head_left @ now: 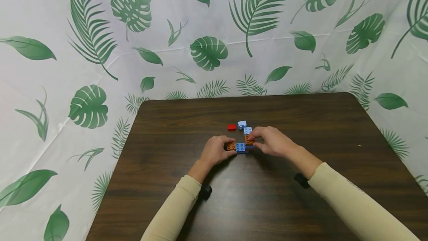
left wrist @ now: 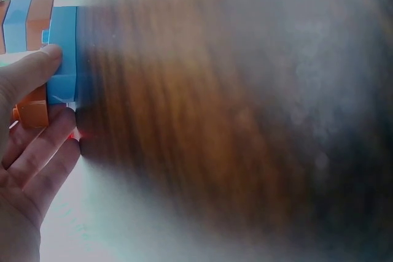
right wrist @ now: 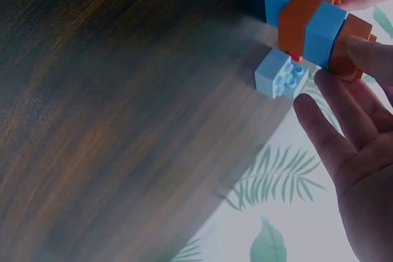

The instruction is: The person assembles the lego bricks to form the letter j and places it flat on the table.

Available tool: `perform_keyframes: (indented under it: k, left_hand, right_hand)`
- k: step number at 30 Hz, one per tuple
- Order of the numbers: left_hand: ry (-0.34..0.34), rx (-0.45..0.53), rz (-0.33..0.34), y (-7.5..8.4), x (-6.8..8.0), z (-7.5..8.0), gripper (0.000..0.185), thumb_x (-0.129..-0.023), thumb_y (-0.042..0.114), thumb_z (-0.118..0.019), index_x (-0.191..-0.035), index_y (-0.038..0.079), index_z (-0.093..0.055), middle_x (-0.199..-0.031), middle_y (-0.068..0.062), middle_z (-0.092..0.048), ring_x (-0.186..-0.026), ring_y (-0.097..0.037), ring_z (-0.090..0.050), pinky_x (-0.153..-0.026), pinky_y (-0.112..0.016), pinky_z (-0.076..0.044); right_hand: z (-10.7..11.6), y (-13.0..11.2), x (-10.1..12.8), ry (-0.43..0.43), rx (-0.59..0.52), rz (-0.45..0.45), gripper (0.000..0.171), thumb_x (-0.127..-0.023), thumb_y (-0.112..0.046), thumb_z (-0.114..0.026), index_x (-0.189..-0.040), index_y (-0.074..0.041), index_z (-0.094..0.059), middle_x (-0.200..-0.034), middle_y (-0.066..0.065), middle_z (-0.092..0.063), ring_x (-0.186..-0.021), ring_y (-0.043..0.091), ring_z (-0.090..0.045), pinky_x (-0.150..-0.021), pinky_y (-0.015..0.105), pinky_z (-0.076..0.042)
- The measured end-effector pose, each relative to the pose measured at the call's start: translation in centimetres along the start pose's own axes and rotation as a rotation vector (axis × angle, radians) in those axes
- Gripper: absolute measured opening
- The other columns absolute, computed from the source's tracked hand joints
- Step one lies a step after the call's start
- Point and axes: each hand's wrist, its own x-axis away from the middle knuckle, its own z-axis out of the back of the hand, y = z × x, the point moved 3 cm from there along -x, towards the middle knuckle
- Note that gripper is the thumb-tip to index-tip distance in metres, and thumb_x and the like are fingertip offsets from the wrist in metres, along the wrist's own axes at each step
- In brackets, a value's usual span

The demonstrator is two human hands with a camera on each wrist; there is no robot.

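In the middle of the table, my left hand (head_left: 216, 150) grips the low end of a joined group of toy building bricks. Its thumb lies against a blue brick (left wrist: 63, 53) and an orange brick (left wrist: 34, 110), with fingers curled behind. My right hand (head_left: 272, 141) pinches the top orange brick (right wrist: 350, 47) of a stack in the same group. Below that brick are a blue brick (right wrist: 323, 34) and another orange brick (right wrist: 297, 24). The right thumb is on one side of the top brick, fingers on the other.
Just beyond the group are light blue bricks (head_left: 242, 124) and a small red brick (head_left: 232, 127) on the dark wooden table (head_left: 180, 118). A white cloth with green leaves (head_left: 208, 53) hangs behind the table and along its sides.
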Motion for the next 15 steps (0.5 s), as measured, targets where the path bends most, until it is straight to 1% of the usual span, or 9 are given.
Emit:
perform_keyframes:
  k: [5, 9, 15]
  left_hand:
    - [0.004, -0.004, -0.001, 0.04, 0.16, -0.13, 0.042, -0.078, 0.038, -0.083, -0.115, 0.02, -0.075, -0.106, 0.004, -0.072, -0.088, -0.011, -0.065, -0.079, -0.03, -0.051]
    - [-0.004, -0.004, 0.007, 0.07, 0.29, -0.14, 0.042, -0.079, 0.038, -0.083, -0.116, 0.021, -0.075, -0.108, 0.003, -0.071, -0.091, -0.012, -0.065, -0.08, -0.031, -0.051]
    - [-0.003, -0.012, 0.003, 0.08, 0.49, -0.26, 0.042, -0.079, 0.038, -0.083, -0.116, 0.021, -0.075, -0.109, 0.003, -0.071, -0.092, -0.012, -0.065, -0.081, -0.032, -0.051]
  right_hand:
    - [-0.07, -0.25, 0.11, -0.021, 0.001, -0.017, 0.023, -0.087, -0.008, -0.074, -0.109, -0.014, -0.074, -0.111, 0.0, -0.067, -0.104, 0.022, -0.064, -0.09, 0.045, -0.05]
    - [-0.14, -0.64, 0.2, -0.029, 0.024, -0.025, 0.023, -0.087, -0.008, -0.074, -0.108, -0.013, -0.074, -0.11, 0.0, -0.067, -0.103, 0.022, -0.064, -0.089, 0.046, -0.05]
    - [-0.58, -0.91, 0.55, -0.015, 0.056, -0.033, 0.022, -0.087, -0.008, -0.074, -0.108, -0.013, -0.074, -0.108, -0.001, -0.066, -0.099, 0.023, -0.065, -0.088, 0.045, -0.051]
